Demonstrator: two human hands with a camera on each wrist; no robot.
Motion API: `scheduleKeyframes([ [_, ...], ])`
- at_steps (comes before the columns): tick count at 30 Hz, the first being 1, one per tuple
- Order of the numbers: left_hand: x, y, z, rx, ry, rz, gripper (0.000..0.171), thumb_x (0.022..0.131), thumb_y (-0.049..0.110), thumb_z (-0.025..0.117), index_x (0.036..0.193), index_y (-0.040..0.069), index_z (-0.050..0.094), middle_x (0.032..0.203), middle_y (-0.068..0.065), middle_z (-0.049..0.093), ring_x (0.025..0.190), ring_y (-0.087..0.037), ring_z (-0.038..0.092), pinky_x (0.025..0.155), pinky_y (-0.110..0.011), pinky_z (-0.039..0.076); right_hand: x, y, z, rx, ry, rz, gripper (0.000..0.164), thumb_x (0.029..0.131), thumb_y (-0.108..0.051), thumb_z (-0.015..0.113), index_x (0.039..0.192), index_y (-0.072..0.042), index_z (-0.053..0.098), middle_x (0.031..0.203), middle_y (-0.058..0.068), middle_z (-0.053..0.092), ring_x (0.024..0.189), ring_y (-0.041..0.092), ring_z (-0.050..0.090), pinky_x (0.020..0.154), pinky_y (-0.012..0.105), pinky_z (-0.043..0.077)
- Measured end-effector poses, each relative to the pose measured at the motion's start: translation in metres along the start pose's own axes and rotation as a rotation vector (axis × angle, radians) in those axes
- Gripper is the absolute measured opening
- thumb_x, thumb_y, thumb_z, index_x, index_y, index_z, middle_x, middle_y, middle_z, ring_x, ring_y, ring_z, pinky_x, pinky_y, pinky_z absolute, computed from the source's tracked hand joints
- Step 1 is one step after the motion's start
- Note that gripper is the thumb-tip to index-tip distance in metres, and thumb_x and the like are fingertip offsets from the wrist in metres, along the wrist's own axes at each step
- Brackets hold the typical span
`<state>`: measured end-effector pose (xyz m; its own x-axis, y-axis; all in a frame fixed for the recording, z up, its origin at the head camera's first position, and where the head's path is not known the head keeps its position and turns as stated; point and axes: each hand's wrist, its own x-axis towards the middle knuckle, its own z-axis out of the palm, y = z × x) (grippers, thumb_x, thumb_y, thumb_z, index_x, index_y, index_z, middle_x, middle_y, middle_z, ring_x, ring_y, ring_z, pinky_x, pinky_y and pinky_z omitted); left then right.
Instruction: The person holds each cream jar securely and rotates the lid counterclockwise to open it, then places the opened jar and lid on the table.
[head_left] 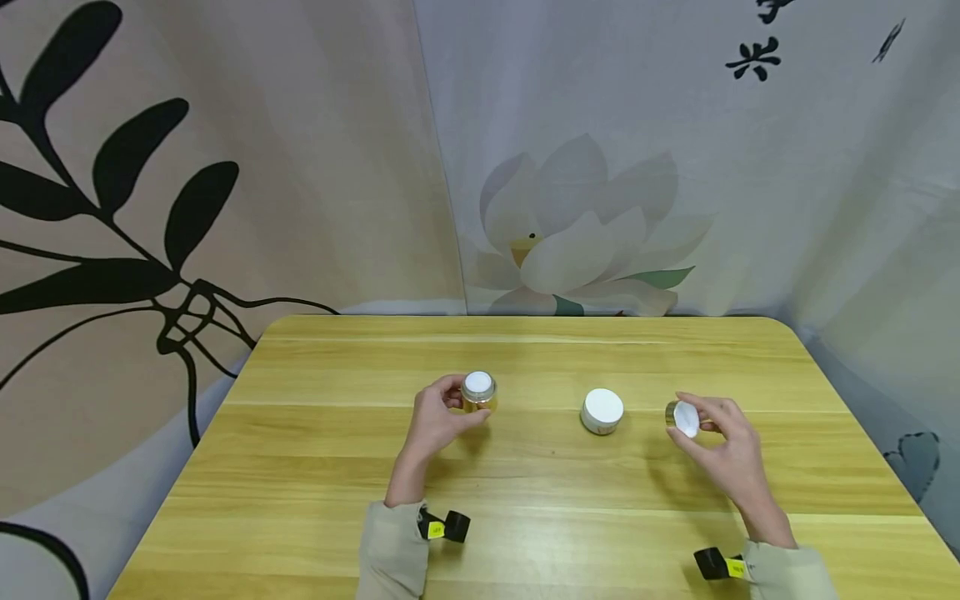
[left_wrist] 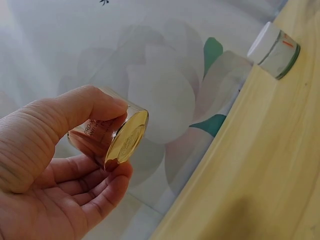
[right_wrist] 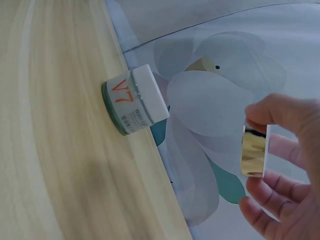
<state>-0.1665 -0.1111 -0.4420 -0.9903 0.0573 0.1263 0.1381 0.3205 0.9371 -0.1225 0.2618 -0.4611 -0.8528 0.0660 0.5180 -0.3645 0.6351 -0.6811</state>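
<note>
My left hand (head_left: 438, 421) holds a gold cream jar (head_left: 478, 393) between thumb and fingers, raised above the table. The jar's lid is off, and a white surface shows at its top. In the left wrist view the jar's shiny gold base (left_wrist: 128, 139) faces the camera, with the thumb across its printed side. My right hand (head_left: 723, 442) pinches a gold lid (head_left: 682, 418) with a white inside, held above the table on the right. The right wrist view shows the lid's gold rim (right_wrist: 253, 151) between thumb and fingertips. Between the hands stands a second cream jar (head_left: 602, 412), white-capped and upright.
The light wooden table (head_left: 300, 467) fills the lower part of the head view. Behind it hangs a pale curtain (head_left: 345, 167) printed with dark leaves and a white flower. Small black cameras (head_left: 456, 527) are strapped to both wrists. The white-capped jar carries an orange "V7" label (right_wrist: 122, 92).
</note>
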Motion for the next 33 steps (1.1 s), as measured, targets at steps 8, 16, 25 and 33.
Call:
scheduleKeyframes([
  [8, -0.001, -0.002, -0.002, -0.002, 0.004, -0.019, 0.048, 0.066, 0.001, 0.081, 0.11, -0.005, 0.062, 0.097, -0.013, 0.063, 0.081, -0.02, 0.056, 0.073, -0.029, 0.049, -0.003, 0.008, 0.004, -0.12, -0.044, 0.003, 0.046, 0.061, 0.004, 0.081, 0.105, 0.002, 0.069, 0.092, 0.013, 0.056, 0.074, 0.004, 0.044, 0.064, 0.008, 0.037],
  [16, -0.001, -0.002, -0.003, -0.013, 0.004, -0.028, 0.048, 0.066, 0.001, 0.08, 0.11, -0.004, 0.062, 0.096, -0.012, 0.062, 0.08, -0.02, 0.055, 0.074, -0.031, 0.049, -0.005, 0.017, 0.007, -0.196, -0.118, 0.002, 0.045, 0.063, 0.001, 0.082, 0.106, 0.001, 0.068, 0.09, 0.015, 0.055, 0.071, 0.014, 0.047, 0.059, 0.013, 0.04],
  [25, 0.0, -0.002, -0.004, -0.018, 0.002, -0.022, 0.048, 0.066, 0.001, 0.08, 0.11, -0.004, 0.062, 0.096, -0.012, 0.062, 0.082, -0.021, 0.056, 0.075, -0.032, 0.049, -0.006, 0.023, 0.008, -0.253, -0.229, 0.073, 0.045, 0.067, -0.005, 0.082, 0.109, 0.002, 0.066, 0.093, 0.02, 0.055, 0.071, 0.022, 0.049, 0.056, 0.024, 0.04],
  [33, -0.001, -0.003, -0.004, -0.005, 0.006, -0.01, 0.047, 0.066, 0.0, 0.08, 0.11, -0.004, 0.062, 0.097, -0.013, 0.062, 0.082, -0.022, 0.056, 0.074, -0.029, 0.048, -0.01, 0.026, 0.01, -0.273, -0.329, 0.152, 0.048, 0.071, -0.01, 0.081, 0.114, 0.004, 0.064, 0.092, 0.019, 0.054, 0.071, 0.02, 0.043, 0.059, 0.028, 0.038],
])
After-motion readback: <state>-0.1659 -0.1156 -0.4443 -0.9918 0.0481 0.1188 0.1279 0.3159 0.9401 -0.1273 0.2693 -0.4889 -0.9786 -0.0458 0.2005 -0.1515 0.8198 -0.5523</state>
